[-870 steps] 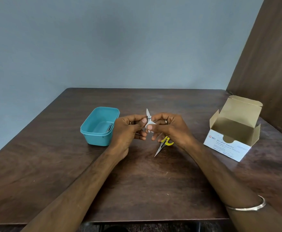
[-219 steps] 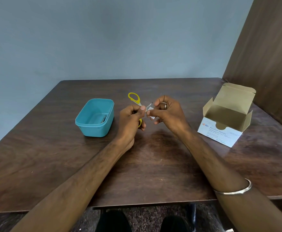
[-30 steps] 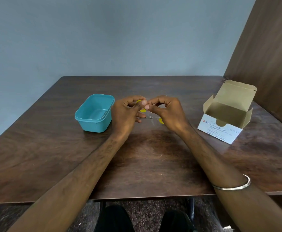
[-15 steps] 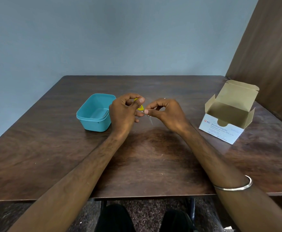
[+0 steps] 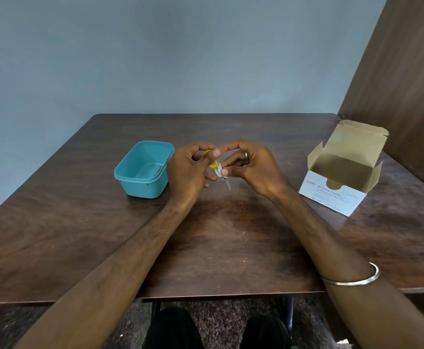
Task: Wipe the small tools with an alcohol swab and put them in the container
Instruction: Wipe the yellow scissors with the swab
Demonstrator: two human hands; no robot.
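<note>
Both hands meet above the middle of the dark wooden table [image 5: 231, 235]. My left hand [image 5: 189, 172] grips small scissors [image 5: 214, 164] by their yellow handles, the thin blades pointing down toward me. My right hand [image 5: 252, 166] pinches a small white alcohol swab [image 5: 220, 170] against the scissors just below the handles. The teal plastic container [image 5: 143, 170] stands open on the table just left of my left hand. Its contents are not clear from here.
An open cardboard box of alcohol swabs [image 5: 342, 170] sits at the right side of the table. A brown wooden panel [image 5: 407, 84] rises behind it. The table's near edge runs above my knees.
The scissors have turned so the blades point down and toward me, and the white swab now shows between my fingertips at the handle end. Both hands stay in the same spot.
</note>
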